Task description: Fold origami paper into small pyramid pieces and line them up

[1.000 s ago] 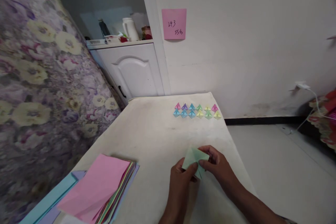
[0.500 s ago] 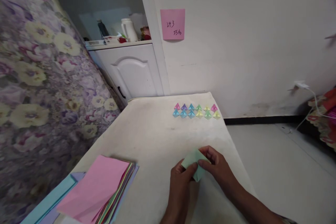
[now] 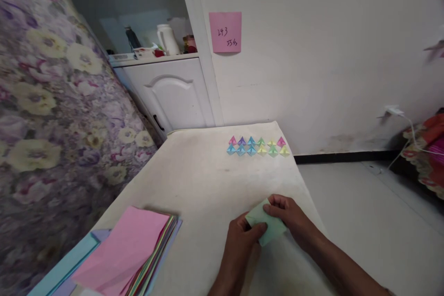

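Observation:
A light green piece of folded paper (image 3: 272,230) is held between both hands above the near right part of the table. My left hand (image 3: 243,236) pinches its left side, thumb on top and the other fingers underneath. At its upper right edge, my right hand (image 3: 286,212) grips the paper with the thumb pressed on top. The fingers beneath the paper are partly hidden. Farther back, two rows of small folded paper pieces (image 3: 251,150) in pink, purple, blue, green and yellow lie on the table.
A stack of coloured paper (image 3: 125,249), pink on top, lies on the near left of the cream-covered table (image 3: 197,171). Light blue paper (image 3: 65,266) is beside it. A flowered curtain (image 3: 69,125) hangs at left; a white cabinet (image 3: 173,95) stands behind.
The green paper has turned and shifted slightly right; more of its flat face shows. My right thumb has moved to its upper edge, away from my left thumb.

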`<state>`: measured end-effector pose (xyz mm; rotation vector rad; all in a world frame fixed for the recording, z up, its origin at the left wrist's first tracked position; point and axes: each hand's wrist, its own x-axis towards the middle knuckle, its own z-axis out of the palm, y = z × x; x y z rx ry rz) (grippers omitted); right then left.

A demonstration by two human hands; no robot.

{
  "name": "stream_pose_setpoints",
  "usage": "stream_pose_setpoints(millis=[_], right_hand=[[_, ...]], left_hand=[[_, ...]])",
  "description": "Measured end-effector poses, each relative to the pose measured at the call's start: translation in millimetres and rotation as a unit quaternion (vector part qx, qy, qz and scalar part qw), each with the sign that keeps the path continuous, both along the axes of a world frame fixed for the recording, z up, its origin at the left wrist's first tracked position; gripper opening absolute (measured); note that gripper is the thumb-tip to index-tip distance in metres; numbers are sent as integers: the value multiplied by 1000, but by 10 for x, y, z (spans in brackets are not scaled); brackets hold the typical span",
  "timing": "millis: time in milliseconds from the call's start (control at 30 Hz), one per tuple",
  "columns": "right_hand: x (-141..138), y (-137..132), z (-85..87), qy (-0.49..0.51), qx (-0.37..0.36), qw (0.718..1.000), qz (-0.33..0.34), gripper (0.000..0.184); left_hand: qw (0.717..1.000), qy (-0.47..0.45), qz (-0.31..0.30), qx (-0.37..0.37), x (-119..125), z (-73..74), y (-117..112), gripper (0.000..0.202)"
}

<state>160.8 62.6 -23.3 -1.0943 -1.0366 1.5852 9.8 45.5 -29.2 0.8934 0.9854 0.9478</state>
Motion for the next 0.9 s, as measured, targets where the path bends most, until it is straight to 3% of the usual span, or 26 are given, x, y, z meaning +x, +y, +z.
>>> stream_pose_setpoints(millis=[233,433,633,733,900], right_hand=[[-13,-53,42,94,-93,990,46,24],[-26,-99,109,121,-151,977,89,18],[-19,-99,64,135,-146,975,101,23],[-20,-98,36,144,-136,974,109,22],[-22,-96,31,128,-144,975,112,23]], left_hand=[[997,29,7,65,1,140,-20,17],[991,55,56,112,-1,135,-40,14],[994,22,47,101,-8,190,-46,45],[991,56,20,118,-22,213,-40,27],[974,136,47,174,-52,221,-6,14]])
